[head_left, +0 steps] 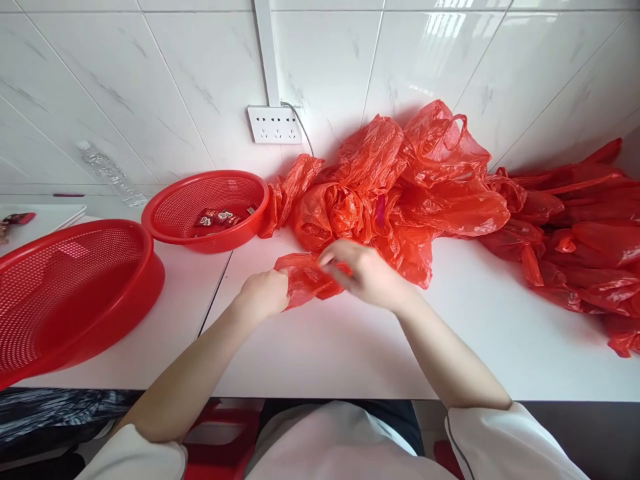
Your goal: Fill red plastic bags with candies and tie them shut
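Note:
My left hand (264, 295) is closed on the edge of a thin red plastic bag (303, 280), low over the white table. At the bag's right side is my right hand (357, 272), its fingers curled and blurred by motion; I cannot make out whether it grips the plastic. Just behind both hands lies a heap of crumpled red plastic bags (400, 180), piled against the tiled wall. Left of the heap stands a round red basket (207, 180) with several small wrapped packets (223, 217) inside.
A larger red basket (145, 293) sits at the table's left. More red bags (590, 233), filled and knotted, are heaped at the right. A clear plastic bottle (111, 175) lies near the wall, below and left of a socket panel (275, 125). The table (340, 360) has a seam.

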The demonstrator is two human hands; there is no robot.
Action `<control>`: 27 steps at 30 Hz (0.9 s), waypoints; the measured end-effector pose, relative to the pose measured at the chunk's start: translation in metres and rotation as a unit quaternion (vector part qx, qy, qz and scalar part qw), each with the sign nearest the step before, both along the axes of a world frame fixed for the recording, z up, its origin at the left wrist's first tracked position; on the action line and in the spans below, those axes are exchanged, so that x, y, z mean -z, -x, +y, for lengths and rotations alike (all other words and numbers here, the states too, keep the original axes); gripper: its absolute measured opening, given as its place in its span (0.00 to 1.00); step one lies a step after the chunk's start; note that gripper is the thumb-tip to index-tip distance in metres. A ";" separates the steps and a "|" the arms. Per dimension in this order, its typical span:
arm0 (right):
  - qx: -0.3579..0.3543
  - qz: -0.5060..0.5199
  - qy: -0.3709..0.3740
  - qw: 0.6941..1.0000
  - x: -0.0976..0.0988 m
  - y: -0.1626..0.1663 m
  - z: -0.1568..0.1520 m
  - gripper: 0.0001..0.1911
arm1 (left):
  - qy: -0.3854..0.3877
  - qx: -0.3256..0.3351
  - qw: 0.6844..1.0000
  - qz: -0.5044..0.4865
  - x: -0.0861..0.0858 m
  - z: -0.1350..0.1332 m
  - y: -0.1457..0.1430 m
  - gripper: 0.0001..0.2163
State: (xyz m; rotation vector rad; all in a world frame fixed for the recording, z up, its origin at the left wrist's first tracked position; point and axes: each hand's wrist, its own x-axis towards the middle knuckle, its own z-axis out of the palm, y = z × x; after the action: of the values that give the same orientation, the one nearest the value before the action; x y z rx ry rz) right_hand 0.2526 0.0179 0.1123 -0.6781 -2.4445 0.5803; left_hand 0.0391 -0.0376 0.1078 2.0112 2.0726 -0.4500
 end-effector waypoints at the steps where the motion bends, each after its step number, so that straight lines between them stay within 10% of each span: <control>1: -0.048 -0.030 0.015 0.998 0.004 0.011 -0.005 0.09 | -0.004 0.004 1.000 0.007 -0.003 -0.002 -0.004 0.13; 5: 0.030 -0.239 0.041 0.970 0.042 0.047 -0.004 0.09 | -0.037 0.042 0.998 0.040 -0.006 -0.014 -0.020 0.13; 11: 0.003 -0.274 0.047 0.961 0.079 0.053 0.010 0.08 | -0.113 0.145 0.983 -0.024 0.026 -0.009 -0.031 0.16; 17: 0.093 -0.337 0.025 0.937 0.072 0.044 0.023 0.19 | -0.027 0.127 0.991 0.012 0.046 0.014 -0.012 0.16; 24: 0.194 -0.415 -0.003 0.889 0.046 0.014 0.040 0.34 | 0.001 0.126 0.991 0.041 0.026 0.019 0.034 0.45; 27: 0.168 -0.408 -0.002 0.897 0.038 0.018 0.029 0.29 | -0.046 0.141 0.989 0.025 0.019 0.017 0.030 0.40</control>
State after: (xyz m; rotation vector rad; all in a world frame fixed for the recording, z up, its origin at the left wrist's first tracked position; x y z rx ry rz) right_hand 0.2342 0.0465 0.0747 -1.5532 -2.9412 0.1463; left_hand 0.0086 -0.0202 0.0887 2.3854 1.8722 -0.4635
